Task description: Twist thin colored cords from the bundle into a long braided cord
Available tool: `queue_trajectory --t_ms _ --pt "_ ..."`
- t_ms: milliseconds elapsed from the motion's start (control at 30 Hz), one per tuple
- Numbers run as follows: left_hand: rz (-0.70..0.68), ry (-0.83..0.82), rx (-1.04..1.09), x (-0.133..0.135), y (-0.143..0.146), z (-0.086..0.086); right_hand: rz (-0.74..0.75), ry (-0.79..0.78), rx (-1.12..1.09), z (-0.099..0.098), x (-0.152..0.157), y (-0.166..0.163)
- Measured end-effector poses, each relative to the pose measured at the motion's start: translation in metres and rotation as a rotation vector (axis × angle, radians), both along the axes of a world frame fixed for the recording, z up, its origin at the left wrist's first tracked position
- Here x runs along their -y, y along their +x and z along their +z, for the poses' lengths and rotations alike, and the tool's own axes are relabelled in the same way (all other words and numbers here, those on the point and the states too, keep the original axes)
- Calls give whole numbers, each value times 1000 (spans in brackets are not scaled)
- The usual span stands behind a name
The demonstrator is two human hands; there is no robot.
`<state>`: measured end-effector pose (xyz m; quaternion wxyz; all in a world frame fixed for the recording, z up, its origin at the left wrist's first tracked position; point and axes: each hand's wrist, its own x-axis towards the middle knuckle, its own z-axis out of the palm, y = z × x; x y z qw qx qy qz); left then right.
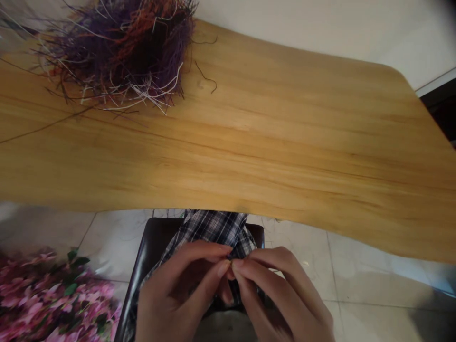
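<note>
Head view: the left hand [178, 297] and right hand [285, 297] are shown at bottom centre, fingertips pinched together on a small item [231, 261] (too small to identify) over plaid cloth [213, 228]. A purple strand tangle [121, 47] is seen upper left on the wooden table [285, 142].

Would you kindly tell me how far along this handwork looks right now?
No finished piece shows anywhere. In hand: the left hand and right hand pinch a small piece between their fingertips above the lap; it is too small to identify. Seemingly remaining: the tangle of purple, orange and white strands lies loose on the table, and the pink flowers lie low at the left.
</note>
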<state>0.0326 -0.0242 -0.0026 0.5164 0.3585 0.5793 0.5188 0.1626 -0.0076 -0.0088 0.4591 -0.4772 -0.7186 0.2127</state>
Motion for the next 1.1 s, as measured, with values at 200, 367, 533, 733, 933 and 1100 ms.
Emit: queue_trajectory --t_ms 200,367,533,733,933,1100 --pt "-79 -77 303 0 -3 -5 -174 65 5 2 7 -11" --pt "-164 -153 476 0 -5 -7 -132 37 -36 2 7 -9" --pt "-163 -153 414 -5 -7 -1 -40 -70 -49 3 4 -1" --pt "-101 -113 276 -6 -8 4 78 -293 -227 9 -2 2" --pt "-197 -78 222 -3 -10 2 54 -331 -257 9 0 0" --pt "-144 -56 169 -2 -8 2 6 -370 -314 7 2 -3"
